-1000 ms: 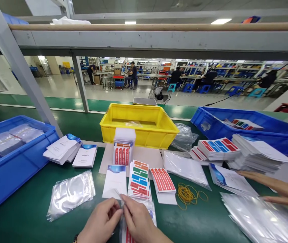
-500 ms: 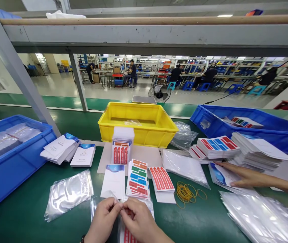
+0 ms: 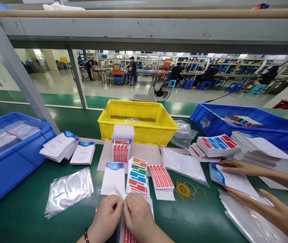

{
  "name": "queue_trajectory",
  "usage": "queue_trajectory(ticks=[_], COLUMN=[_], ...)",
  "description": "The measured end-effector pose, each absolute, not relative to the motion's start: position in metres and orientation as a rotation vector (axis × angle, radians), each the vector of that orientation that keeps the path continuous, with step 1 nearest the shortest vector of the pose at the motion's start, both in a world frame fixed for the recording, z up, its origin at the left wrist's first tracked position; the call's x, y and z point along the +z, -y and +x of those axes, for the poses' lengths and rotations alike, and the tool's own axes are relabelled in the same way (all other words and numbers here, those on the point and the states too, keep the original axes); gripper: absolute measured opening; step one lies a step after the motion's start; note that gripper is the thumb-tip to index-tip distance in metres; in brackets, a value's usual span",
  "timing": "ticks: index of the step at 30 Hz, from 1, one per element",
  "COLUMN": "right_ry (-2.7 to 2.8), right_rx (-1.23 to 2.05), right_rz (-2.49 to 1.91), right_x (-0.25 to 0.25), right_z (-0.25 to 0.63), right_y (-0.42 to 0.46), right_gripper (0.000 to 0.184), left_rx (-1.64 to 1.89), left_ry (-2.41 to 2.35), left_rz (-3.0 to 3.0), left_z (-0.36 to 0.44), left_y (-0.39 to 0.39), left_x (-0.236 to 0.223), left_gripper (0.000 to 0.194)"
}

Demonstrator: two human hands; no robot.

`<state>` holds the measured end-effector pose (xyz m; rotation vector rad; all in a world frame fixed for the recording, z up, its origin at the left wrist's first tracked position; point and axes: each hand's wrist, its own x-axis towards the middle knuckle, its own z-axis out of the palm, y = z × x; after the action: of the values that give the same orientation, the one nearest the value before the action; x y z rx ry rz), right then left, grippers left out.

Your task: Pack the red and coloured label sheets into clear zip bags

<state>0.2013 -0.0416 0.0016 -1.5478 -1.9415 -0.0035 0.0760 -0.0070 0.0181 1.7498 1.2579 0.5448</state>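
My left hand point(image 3: 106, 216) and my right hand point(image 3: 139, 217) meet at the near edge of the green table, fingers pinched on the top edge of a clear plastic bag point(image 3: 127, 233) that holds red-striped label sheets. Just beyond my fingers lie a white card with a blue top point(image 3: 113, 173), a stack of multicolour label sheets point(image 3: 137, 175) and a stack of red label sheets point(image 3: 161, 177). Yellow rubber bands point(image 3: 187, 190) lie to the right.
A yellow bin point(image 3: 136, 133) stands at the middle back, with blue bins at the left point(image 3: 12, 165) and right point(image 3: 268, 135). Empty clear bags point(image 3: 69, 190) lie left. A co-worker's hands point(image 3: 237, 167) point(image 3: 268, 209) rest on a leaflet and bags at the right.
My hands stayed pinched on the bag edge and slid slightly nearer. The co-worker's hand reached left onto the leaflet, and a second hand came in over the clear bags.
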Motion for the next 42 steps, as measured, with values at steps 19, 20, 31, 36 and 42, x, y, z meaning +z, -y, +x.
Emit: queue_trajectory(ticks=[19, 20, 31, 36, 42], right_ry=[1.843, 1.824, 1.383, 1.915, 2.225], right_rx=[1.365, 1.431, 1.412, 0.344, -0.041], right_rz=[-1.006, -0.947, -1.136, -1.199, -1.288], right_x=[0.022, 0.023, 0.003, 0.019, 0.015], right_z=[0.223, 0.223, 0.217, 0.218, 0.212], right_y=[0.038, 0.039, 0.033, 0.042, 0.049], right_gripper=[0.042, 0.044, 0.051, 0.023, 0.025], left_rx=[0.406, 0.396, 0.509, 0.551, 0.505], left_ry=[-0.863, -0.848, -0.992, -1.174, -1.218], left_rz=[1.305, 1.275, 1.256, 1.289, 1.346], left_z=[0.069, 0.068, 0.071, 0.073, 0.066], left_y=[0.008, 0.009, 0.008, 0.0, -0.003], left_x=[0.031, 0.03, 0.026, 0.028, 0.035], left_gripper=[0.042, 0.044, 0.04, 0.033, 0.031])
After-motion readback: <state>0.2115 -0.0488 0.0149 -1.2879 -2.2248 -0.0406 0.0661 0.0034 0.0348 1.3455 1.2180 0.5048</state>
